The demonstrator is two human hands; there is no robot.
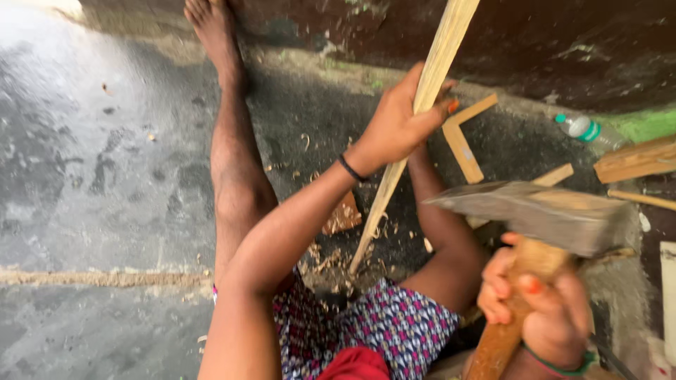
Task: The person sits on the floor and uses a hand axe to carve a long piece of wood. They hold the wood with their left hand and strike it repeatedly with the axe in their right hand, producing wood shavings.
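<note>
Concrete floor lies below. A stick is gripped upright by the left hand; an axe is clutched right of it by the right hand. Fingers could be struck if the blow drifts.

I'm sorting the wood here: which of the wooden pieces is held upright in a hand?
The long pale stick, gripped by the left hand; the other pieces lie flat on the ground.
</note>
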